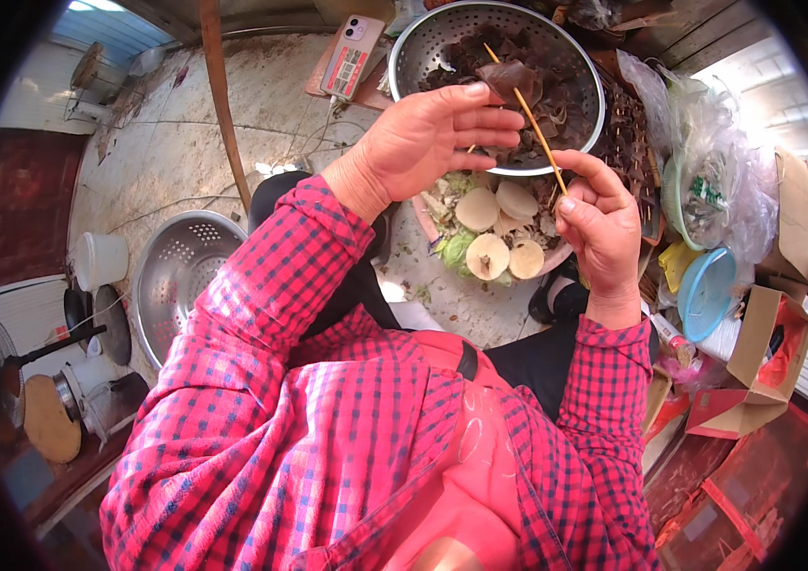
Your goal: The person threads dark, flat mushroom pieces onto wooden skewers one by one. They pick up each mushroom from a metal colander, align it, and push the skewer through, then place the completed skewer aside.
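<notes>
A thin wooden skewer (538, 135) is pinched between the thumb and forefinger of my right hand (600, 221), slanting up to the left. A dark brown piece of wood ear fungus (509, 78) is on its upper part, with the tip sticking out beyond. At the left edge of that piece, the thumb of my left hand (439, 139) presses on it. My left forefinger is mostly hidden; the other fingers stretch out below. Both hands are over the near side of a perforated steel colander (404, 53), which holds more wood ear fungus (564, 93).
Below the colander, pale round slices (487, 257) and green leaves (455, 250) lie in a pink basin (559, 255). Skewered dark pieces (625, 135) lie to its right. A second colander (182, 250) stands left; a phone (354, 57) lies behind. Plastic bags (717, 157) and a blue basket (708, 292) are right.
</notes>
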`<state>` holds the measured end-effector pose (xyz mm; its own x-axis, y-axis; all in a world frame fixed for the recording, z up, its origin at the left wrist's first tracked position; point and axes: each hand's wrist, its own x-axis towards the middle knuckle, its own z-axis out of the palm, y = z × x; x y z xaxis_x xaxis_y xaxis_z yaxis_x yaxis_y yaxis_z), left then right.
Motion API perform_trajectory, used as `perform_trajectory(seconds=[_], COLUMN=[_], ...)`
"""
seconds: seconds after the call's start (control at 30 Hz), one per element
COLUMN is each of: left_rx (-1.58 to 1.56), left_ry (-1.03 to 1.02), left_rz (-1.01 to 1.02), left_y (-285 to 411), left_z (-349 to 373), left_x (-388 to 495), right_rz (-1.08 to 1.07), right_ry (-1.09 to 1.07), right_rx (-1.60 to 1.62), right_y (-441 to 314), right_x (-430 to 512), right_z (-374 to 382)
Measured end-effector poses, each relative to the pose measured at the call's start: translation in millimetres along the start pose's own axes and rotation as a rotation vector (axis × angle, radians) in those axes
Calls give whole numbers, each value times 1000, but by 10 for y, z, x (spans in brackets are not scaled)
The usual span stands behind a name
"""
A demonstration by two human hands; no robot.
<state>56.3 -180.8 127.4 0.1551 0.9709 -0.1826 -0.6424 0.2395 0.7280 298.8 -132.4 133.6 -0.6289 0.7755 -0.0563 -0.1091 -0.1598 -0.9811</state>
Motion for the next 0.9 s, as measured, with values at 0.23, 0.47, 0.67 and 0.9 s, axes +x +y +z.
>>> perform_trajectory(seconds=[0.23,0.47,0.67,0.9], left_rx=[-232,-122,367,449], left_ry=[348,408,475,449], left_rz=[153,280,509,445], left_y=[-70,-223,-390,-613], left_z=[11,45,48,58], left_x=[-265,-586,-681,-814], right_rz=[76,131,146,114], right_ry=[-38,-41,-14,10], right_rx=[59,97,57,46], right_y=[211,378,406,487], right_x=[-377,-619,-785,-911], right_z=[296,422,492,609])
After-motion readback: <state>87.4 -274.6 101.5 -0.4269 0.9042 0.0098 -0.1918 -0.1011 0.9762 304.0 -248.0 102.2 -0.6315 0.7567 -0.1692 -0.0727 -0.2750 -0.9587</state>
